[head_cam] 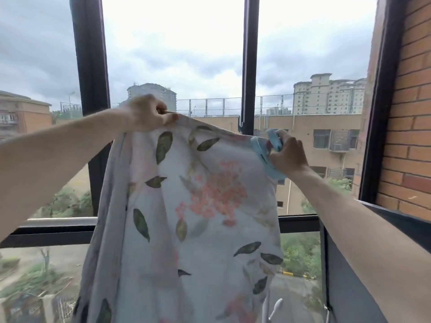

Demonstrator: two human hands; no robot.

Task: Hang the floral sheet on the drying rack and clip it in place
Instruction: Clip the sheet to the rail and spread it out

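The left hand [149,114] is pinching the top edge of the pale floral cotton sheet [191,206], which is hanging before the black-framed window [249,66], while the right hand [288,155] is squeezing a light-blue plastic clip [264,157] onto its right corner. Whatever rail is bearing the fabric is hidden, so if the clip is biting cloth alone, that corner could be slipping down once released.

Two bare forearms are showing, one entering from each lower side, with no sleeve reaching as far as the visible parts. The left hand [149,114] and the right hand [288,153] are wearing no gloves, rings, watch or bracelet.
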